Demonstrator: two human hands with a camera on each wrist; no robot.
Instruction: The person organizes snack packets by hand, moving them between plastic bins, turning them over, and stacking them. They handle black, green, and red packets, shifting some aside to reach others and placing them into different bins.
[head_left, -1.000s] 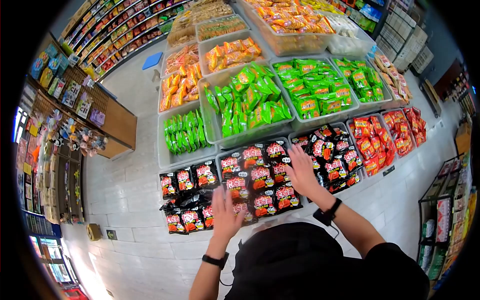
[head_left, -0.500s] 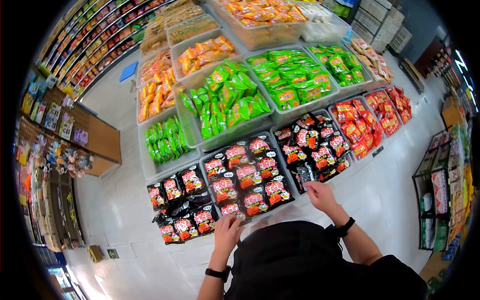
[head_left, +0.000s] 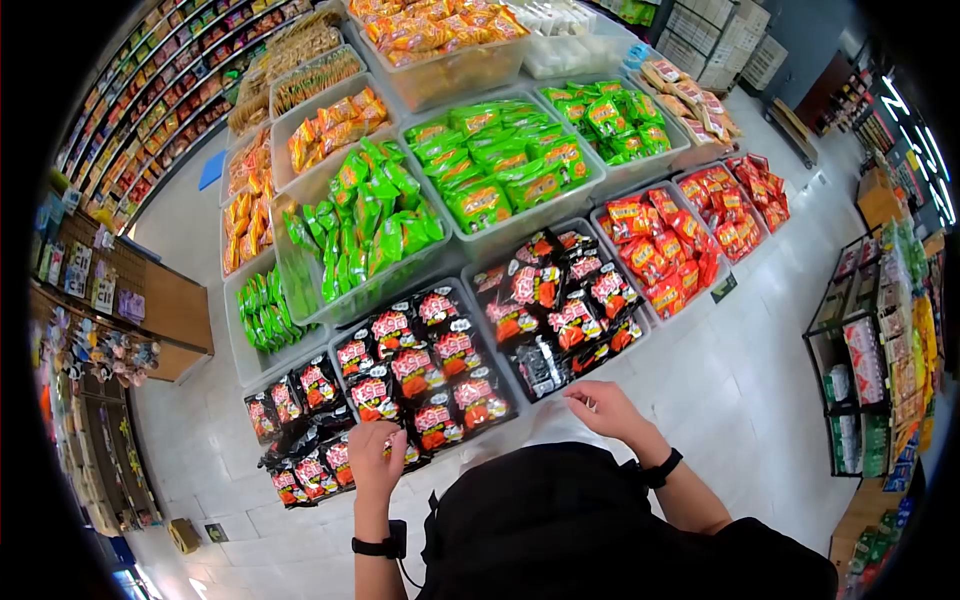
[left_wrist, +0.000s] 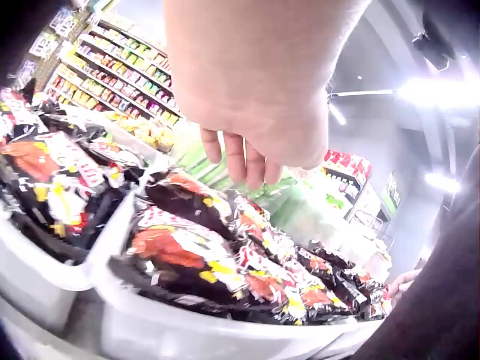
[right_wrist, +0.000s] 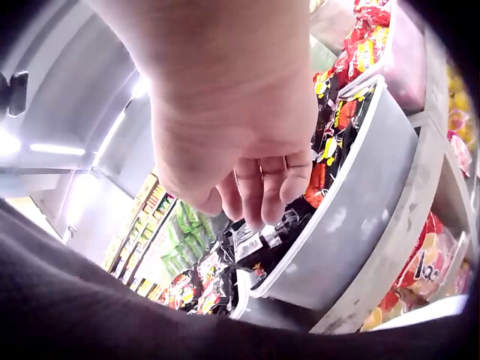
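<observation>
My left hand (head_left: 376, 460) hovers at the front edge of a clear bin (head_left: 512, 418) with neat rows of black snack packets (head_left: 415, 370). In the left wrist view its fingers (left_wrist: 234, 156) hang loosely bent above the packets and hold nothing. My right hand (head_left: 606, 410) is by the front rim of the neighbouring bin, where black packets (head_left: 572, 322) lie in a looser heap. One packet (head_left: 540, 368) there shows its dark back near the front left corner. Loosely curled, the right fingers (right_wrist: 251, 195) hold nothing either.
Bins of green packets (head_left: 500, 170) stand behind the black ones, and red packets (head_left: 660, 245) fill bins to the right. More black packets (head_left: 310, 470) lie at the left. A low shelf rack (head_left: 850, 350) stands across the aisle floor (head_left: 755, 350).
Both hands have drawn back from over the black packets to the bins' front edges, and their fingers have relaxed. The head view has turned, so the bins sit further left.
</observation>
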